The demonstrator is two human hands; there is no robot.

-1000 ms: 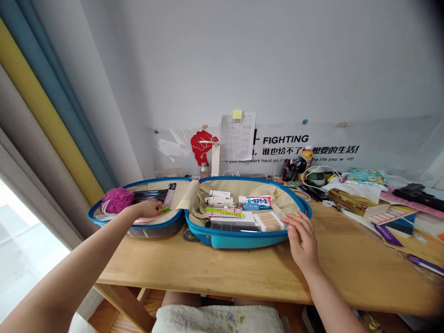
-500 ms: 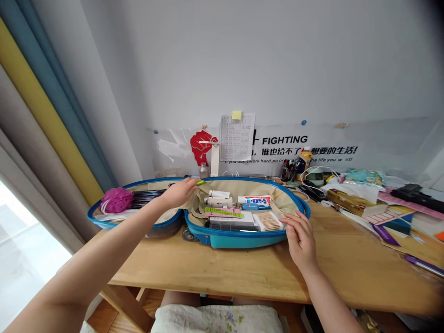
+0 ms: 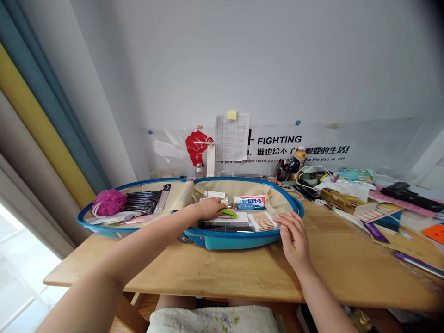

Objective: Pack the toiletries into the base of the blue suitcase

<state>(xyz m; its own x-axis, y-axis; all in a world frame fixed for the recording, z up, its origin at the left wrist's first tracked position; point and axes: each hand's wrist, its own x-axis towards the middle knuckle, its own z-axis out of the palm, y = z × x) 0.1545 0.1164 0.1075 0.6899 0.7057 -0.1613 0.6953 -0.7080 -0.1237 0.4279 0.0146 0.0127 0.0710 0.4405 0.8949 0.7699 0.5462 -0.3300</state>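
Observation:
My left hand point(image 3: 211, 209) is closed on a small bright green curved object point(image 3: 229, 213), whose exact kind I cannot make out. It is held low over the right half of an open blue suitcase point(image 3: 243, 242). A white box point(image 3: 241, 217), a toothpaste box point(image 3: 249, 201), a blue tube point(image 3: 245, 207) and a white tube point(image 3: 214, 194) lie in that half. My right hand point(image 3: 294, 236) has its fingers loosely apart at the right front rim, close beside a pack of cotton swabs point(image 3: 262, 221), holding nothing I can see.
The suitcase's left half holds a purple bath puff point(image 3: 110, 202) and a dark striped pack point(image 3: 144, 202). The wooden table point(image 3: 243, 273) carries clutter on the right: a gold case point(image 3: 342, 199), papers, a purple pen point(image 3: 418, 263) and a drink bottle point(image 3: 299, 159).
My left hand has moved right and down, from the suitcase's middle divider to over its right half, carrying the green object. My right hand stays at the rim. The view has shifted slightly.

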